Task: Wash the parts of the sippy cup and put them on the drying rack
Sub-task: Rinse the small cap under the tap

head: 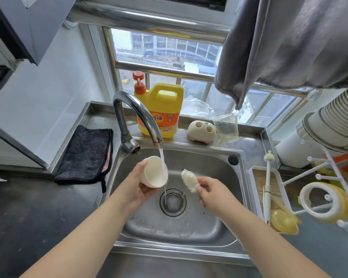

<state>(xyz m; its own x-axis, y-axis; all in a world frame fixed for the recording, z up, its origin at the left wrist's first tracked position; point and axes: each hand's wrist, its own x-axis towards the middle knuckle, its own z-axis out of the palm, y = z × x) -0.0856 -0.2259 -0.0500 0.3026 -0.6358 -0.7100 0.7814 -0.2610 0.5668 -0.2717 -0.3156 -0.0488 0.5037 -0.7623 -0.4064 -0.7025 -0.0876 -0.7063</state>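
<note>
My left hand [136,183] grips a cream cup body [154,171] over the steel sink [219,233], mouth tilted up toward the running tap [137,117]. The water stream falls past the cup's right rim to the drain [172,201]. My right hand [213,192] pinches a white bristle brush [189,180], head pointing up-left, a short gap right of the cup. On the right, the white drying rack [333,177] carries a yellow handled lid with a white ring [321,200]. A yellow part [283,222] lies at the rack's base.
A yellow dish soap bottle [161,109], a cream holder [201,130] and a clear measuring cup [226,127] stand behind the sink. A dark cloth [86,155] lies on the left counter. A thin straw brush [268,177] stands in a tray. A grey towel [289,43] hangs overhead.
</note>
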